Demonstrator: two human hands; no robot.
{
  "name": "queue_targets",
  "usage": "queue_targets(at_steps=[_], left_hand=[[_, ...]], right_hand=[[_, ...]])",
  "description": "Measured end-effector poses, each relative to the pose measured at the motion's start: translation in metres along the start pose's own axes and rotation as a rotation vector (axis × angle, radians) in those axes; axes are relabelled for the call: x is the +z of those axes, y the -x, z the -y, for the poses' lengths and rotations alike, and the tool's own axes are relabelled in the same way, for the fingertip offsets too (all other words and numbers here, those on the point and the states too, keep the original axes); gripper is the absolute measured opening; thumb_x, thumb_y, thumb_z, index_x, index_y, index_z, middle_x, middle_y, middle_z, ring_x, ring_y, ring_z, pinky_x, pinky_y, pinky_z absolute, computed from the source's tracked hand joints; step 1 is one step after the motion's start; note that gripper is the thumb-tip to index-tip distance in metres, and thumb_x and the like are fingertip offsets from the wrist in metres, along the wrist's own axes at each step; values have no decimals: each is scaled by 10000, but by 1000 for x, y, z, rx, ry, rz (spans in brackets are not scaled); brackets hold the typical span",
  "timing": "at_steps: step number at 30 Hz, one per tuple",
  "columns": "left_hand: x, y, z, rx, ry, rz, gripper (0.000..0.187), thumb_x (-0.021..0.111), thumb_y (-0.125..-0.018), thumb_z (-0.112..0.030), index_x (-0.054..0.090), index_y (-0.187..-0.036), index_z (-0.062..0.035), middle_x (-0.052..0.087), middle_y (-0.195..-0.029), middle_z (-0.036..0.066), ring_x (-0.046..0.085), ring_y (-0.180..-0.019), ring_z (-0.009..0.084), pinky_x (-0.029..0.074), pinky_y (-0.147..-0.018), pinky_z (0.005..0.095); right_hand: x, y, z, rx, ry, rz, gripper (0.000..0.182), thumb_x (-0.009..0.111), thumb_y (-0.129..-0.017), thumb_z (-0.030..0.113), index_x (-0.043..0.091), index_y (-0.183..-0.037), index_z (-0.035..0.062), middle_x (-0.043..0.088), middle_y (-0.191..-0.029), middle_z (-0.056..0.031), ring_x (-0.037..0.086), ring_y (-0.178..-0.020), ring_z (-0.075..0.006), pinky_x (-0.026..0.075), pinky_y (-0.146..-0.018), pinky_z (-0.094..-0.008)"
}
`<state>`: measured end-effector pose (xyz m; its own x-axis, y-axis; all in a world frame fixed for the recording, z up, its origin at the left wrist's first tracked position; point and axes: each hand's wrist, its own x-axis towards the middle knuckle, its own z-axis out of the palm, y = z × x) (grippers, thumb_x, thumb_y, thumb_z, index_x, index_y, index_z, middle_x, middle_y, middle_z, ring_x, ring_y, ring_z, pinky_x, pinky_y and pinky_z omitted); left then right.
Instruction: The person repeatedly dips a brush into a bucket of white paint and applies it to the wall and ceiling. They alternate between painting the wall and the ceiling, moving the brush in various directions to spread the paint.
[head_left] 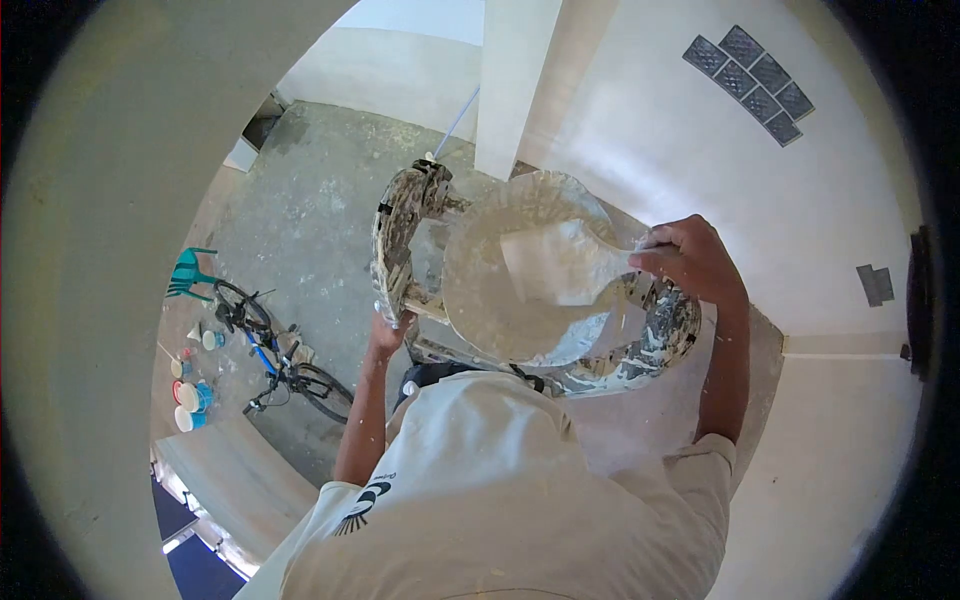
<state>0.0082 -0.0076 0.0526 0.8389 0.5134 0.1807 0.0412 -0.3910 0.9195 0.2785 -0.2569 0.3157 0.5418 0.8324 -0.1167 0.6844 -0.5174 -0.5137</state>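
Note:
My right hand [690, 258] is closed around the handle of a wide, pale putty knife [565, 262]. Its broad blade lies over a round basin [480, 325] smeared with whitish compound. The basin rests on a ladder-like frame [392, 235] crusted with dried paint and plaster, its wooden crosspieces showing at the left. Lower left, my left hand [388, 330] grips the edge of that frame near a crosspiece; some of its fingers are hidden. White flecks dot both forearms.
A bicycle [270, 345] lies or stands on the stained concrete floor [310, 200] below left, near a green plastic chair [188, 275] and several buckets [190, 397]. A white pillar [512, 90] rises ahead. The right wall [640, 100] has patterned block openings [752, 82].

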Motion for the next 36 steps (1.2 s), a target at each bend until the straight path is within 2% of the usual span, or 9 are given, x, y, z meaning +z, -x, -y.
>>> queue_targets(at_steps=[5,9,13,14,16,20,22,28,36], left_hand=[[5,-2,11,102,34,-59,323,509,-707,-174,490,-989,-20,540,-916,119,505,-854,267,389,-731,322],[2,4,29,-138,-35,88,311,519,-701,-185,508,-971,-31,548,-909,120,511,-864,245,395,-734,330],[7,13,46,-36,-295,-16,391,535,-664,-258,512,-1004,-66,523,-994,143,460,-964,301,355,-822,380],[8,17,63,-105,-309,77,416,525,-674,-292,497,-1023,-65,516,-1006,148,445,-984,305,342,-843,379],[7,13,48,-21,-247,60,399,525,-684,-278,501,-1014,-57,517,-1006,144,457,-969,303,357,-823,373],[6,6,42,84,-140,83,311,514,-722,-216,512,-985,-48,534,-979,121,484,-921,289,379,-782,342],[4,8,20,-284,41,132,327,505,-735,-249,505,-995,-51,528,-993,121,477,-934,287,376,-782,339],[10,8,47,36,-70,24,334,506,-735,-266,501,-987,-47,522,-986,140,479,-907,293,374,-761,345],[11,-1,38,-23,-264,2,411,521,-741,-273,438,-1072,-46,504,-1017,149,469,-918,311,368,-790,342]], right_hand=[[1,-6,-14,49,-104,80,179,611,-653,145,555,-587,-11,503,-483,-36,467,-443,-88,370,-451,-232],[-7,1,-16,282,-260,119,265,600,-667,223,542,-587,-22,486,-511,-38,452,-484,-104,368,-487,-254],[-5,14,-49,294,-302,-46,262,582,-686,246,566,-660,-14,540,-640,-55,477,-553,-138,398,-560,-253],[6,17,-55,364,-662,-237,215,593,-675,193,554,-703,-17,551,-679,-57,495,-566,-151,406,-578,-255],[13,24,-51,-15,-446,-511,175,614,-642,119,539,-729,-14,553,-660,-63,500,-538,-149,419,-568,-270],[-9,20,-2,77,-994,-336,163,603,-584,51,511,-710,6,482,-547,-11,433,-428,-89,362,-416,-215],[-16,12,12,58,-1053,-436,181,598,-587,76,512,-727,1,462,-515,-6,398,-387,-66,317,-358,-189],[-48,-7,39,-124,-929,-575,240,592,-608,205,523,-719,4,436,-497,5,337,-339,-44,223,-295,-168],[-91,-40,83,-516,-690,-687,292,484,-779,294,504,-815,5,332,-518,40,285,-427,-33,203,-358,-187]])
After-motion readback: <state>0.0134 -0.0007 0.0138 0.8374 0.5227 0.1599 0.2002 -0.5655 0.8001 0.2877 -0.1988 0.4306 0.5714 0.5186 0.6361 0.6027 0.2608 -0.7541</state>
